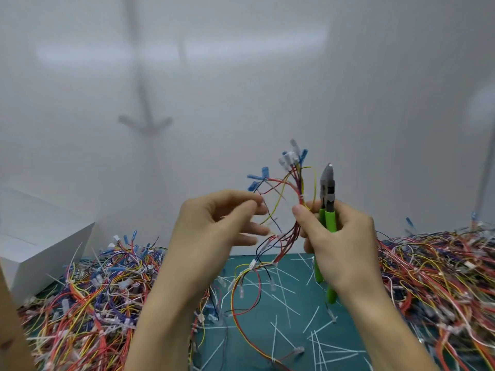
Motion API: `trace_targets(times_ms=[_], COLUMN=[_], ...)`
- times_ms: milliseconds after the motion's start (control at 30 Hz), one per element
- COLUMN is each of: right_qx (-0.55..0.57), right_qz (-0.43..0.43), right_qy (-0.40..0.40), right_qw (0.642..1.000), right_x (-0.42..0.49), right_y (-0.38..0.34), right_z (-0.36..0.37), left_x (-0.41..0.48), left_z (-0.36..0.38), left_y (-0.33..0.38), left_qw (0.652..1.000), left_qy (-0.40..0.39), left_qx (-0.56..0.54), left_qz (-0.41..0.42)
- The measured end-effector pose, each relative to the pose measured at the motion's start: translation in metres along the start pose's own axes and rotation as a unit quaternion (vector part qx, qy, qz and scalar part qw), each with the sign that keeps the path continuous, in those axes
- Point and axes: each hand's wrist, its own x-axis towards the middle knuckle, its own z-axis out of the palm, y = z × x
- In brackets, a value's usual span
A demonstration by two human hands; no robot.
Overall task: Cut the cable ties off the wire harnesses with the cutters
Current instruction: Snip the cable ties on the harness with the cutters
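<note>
Two hands are raised over the bench, sharing one harness (288, 238). The right hand (345, 236) is curled round the green handles of the cutters (329, 188) and also nips the wire bundle between thumb and forefinger. The left hand (214, 228) has thumb and forefinger tips pressed together among the loose strands, but blur hides what they pinch. The bundle runs upright and the closed blades point up alongside it, just to its right. A pale band (300, 196), perhaps a tie, circles the wires just above the right thumb, so it lies to the left of the blades. Reaching it probably means the left hand taking the harness while the blades turn across the bundle. Below, the green mat (257, 344) is strewn with cut ties (310, 319), between a left heap (88, 298) and a right heap (439, 277) of harnesses. A white box (48, 236) stands far left, its inside hidden.
</note>
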Motion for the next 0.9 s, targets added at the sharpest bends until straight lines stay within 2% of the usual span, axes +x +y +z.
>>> trace_targets(times_ms=[67, 133, 233, 333, 400, 600, 900], right_qx=[0.014, 0.023, 0.041, 0.052, 0.059, 0.079, 0.116], right_qz=[0.011, 0.016, 0.02, 0.018, 0.02, 0.042, 0.062], right_qy=[0.008, 0.013, 0.022, 0.031, 0.04, 0.065, 0.036], right_qw=[1.0, 1.0, 0.999, 0.998, 0.997, 0.994, 0.991], right_x=[0.003, 0.006, 0.009, 0.01, 0.011, 0.015, 0.012], right_y=[0.001, 0.001, 0.003, 0.005, 0.007, 0.013, 0.011], right_z=[-0.004, -0.008, -0.011, -0.013, -0.013, -0.013, -0.011], left_x=[0.003, 0.005, 0.007, 0.005, 0.004, 0.002, 0.0], left_z=[-0.012, -0.023, -0.033, -0.034, -0.033, -0.034, -0.018], left_y=[-0.005, -0.014, -0.029, -0.034, -0.033, -0.028, -0.022], left_qw=[0.997, 0.987, 0.974, 0.972, 0.971, 0.983, 0.984], left_qy=[0.062, 0.091, 0.032, -0.073, -0.112, -0.13, -0.142], left_qx=[0.053, 0.13, 0.207, 0.175, 0.144, 0.048, -0.069], left_qz=[0.002, -0.019, -0.088, -0.138, -0.152, -0.119, -0.086])
